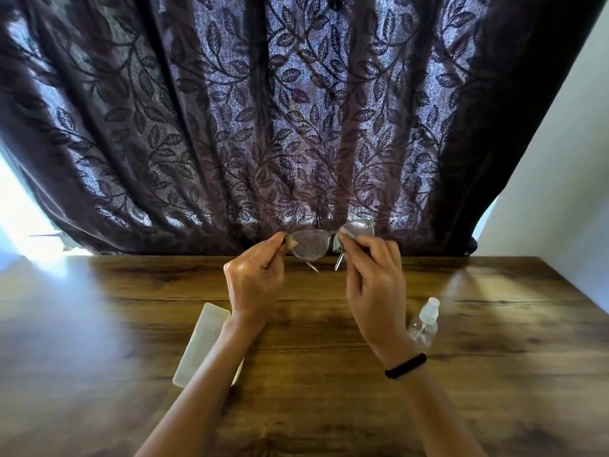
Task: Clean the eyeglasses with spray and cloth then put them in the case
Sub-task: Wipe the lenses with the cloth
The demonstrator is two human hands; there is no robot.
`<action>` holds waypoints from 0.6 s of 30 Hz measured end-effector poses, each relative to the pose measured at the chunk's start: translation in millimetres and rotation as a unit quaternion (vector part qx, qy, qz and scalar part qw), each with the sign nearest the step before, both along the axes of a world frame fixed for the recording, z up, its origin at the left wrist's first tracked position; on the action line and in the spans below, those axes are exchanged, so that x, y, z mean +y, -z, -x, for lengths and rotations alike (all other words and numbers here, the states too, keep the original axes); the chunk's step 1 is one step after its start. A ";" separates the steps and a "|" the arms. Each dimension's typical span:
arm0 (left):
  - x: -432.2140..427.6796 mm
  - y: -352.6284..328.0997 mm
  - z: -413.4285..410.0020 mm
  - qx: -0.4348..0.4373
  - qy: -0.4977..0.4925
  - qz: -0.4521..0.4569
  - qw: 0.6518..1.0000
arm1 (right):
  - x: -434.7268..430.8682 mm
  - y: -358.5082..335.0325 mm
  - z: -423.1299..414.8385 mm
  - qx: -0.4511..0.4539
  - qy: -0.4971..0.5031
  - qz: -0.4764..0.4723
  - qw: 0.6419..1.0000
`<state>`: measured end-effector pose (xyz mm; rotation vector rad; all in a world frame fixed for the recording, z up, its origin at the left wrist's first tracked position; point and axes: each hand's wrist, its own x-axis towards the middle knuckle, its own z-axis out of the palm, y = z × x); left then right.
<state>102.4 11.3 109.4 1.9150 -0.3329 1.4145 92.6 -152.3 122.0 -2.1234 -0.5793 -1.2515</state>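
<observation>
I hold clear-framed eyeglasses (pixel 309 245) up above the far edge of the wooden table. My left hand (pixel 255 278) pinches the frame's left end. My right hand (pixel 375 282) presses a small grey-green cloth (pixel 341 247) against the right lens with thumb and fingers. The left lens looks speckled with droplets. The temple arms hang down, folded partly inward. A pale closed glasses case (pixel 201 341) lies on the table under my left forearm. A clear spray bottle (pixel 425 324) with a white nozzle lies on its side just right of my right wrist.
The wooden table (pixel 329 407) fills the lower view. A dark leaf-patterned curtain (pixel 263 127) hangs right behind its far edge. A white wall (pixel 566 176) stands at the right, and bright window light comes in at the left.
</observation>
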 end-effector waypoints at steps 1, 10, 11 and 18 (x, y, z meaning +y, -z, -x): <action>0.6 -0.1 0.2 0.000 -0.001 0.000 1.000 | -2.8 -1.2 -1.5 0.001 0.005 -0.006 1.000; 1.0 0.6 -0.1 0.007 -0.005 0.006 1.000 | -29.6 -3.7 -14.2 0.040 0.035 -0.077 0.996; 0.5 0.4 -0.3 0.005 -0.004 0.011 1.000 | -30.8 -3.3 -14.7 0.056 0.022 -0.106 0.993; 2.7 3.2 -0.2 -0.003 -0.002 0.020 1.000 | -38.3 -10.2 -19.4 0.304 -0.217 -0.511 0.775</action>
